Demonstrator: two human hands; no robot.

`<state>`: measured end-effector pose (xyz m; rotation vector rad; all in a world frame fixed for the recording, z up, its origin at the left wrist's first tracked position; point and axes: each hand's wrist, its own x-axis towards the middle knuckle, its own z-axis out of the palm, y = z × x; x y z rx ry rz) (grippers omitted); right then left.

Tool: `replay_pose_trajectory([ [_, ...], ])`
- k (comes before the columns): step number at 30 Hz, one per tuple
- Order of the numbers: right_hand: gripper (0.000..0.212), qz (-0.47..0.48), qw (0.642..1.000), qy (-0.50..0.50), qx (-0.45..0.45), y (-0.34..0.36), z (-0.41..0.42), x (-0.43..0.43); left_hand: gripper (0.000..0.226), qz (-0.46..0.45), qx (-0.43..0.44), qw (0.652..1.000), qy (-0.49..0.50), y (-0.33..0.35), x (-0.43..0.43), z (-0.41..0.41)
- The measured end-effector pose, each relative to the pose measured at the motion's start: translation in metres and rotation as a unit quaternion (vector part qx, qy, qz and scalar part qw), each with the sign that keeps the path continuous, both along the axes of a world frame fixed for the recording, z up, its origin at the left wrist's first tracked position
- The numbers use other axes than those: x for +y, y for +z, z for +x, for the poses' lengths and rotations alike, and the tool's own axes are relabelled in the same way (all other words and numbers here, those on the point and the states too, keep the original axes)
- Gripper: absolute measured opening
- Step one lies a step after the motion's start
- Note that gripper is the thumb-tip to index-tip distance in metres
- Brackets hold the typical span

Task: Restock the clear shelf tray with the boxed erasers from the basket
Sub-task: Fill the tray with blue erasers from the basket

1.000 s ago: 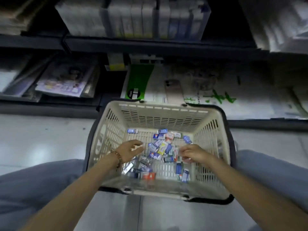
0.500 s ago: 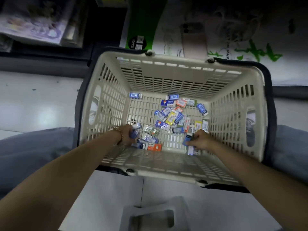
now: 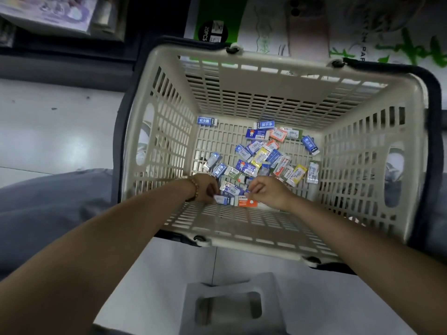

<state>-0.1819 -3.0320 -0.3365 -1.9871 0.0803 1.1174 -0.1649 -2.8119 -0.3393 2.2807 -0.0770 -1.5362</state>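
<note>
A beige slotted basket [image 3: 244, 240] with dark handles stands on the floor between my knees. Several boxed erasers [image 3: 262, 157], mostly blue, white, yellow and orange, lie scattered on its bottom. One blue box [image 3: 206, 121] sits alone at the far left corner. Both my hands are down inside, at the near wall. My left hand [image 3: 205, 189], with a bead bracelet, is curled around blue-and-white eraser boxes. My right hand [image 3: 271, 192] pinches a small box just above an orange eraser [image 3: 247, 202]. The clear shelf tray is out of view.
A grey plastic stool top [image 3: 225, 308] with a hand slot is on the white floor right in front of me. Beyond the basket runs a low dark shelf with a green-and-white pack [image 3: 263, 22] and magazines [image 3: 48, 10]. My grey trouser legs flank the basket.
My head has tipped down and closer, so the basket fills the view. Both hands went deeper to the near wall and closed on erasers; the right hand shifted left toward the left hand.
</note>
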Motion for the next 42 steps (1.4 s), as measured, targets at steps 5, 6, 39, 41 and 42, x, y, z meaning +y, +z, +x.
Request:
replay_pose_trajectory([
  [5,0.016,0.006,1.0,-0.019,-0.004,0.0,0.002,0.0,0.026,-0.032,0.0,0.999,0.024,-0.002,-0.008,-0.005],
  [6,0.017,0.009,1.0,-0.026,-0.004,0.001,0.004,0.0,0.023,-0.036,0.004,0.999,0.021,-0.003,-0.009,-0.006],
  [39,0.038,0.167,0.93,-0.316,-0.081,0.065,0.087,0.052,0.015,-0.405,-0.057,0.61,0.679,0.135,0.007,0.054],
  [41,0.044,0.214,0.924,-0.312,-0.058,0.101,0.094,0.041,0.011,-0.399,-0.066,0.635,0.658,0.143,0.002,0.055],
  [42,0.049,0.231,0.925,-0.299,-0.047,0.119,0.094,0.035,0.008,-0.399,-0.066,0.649,0.644,0.149,0.001,0.056],
])
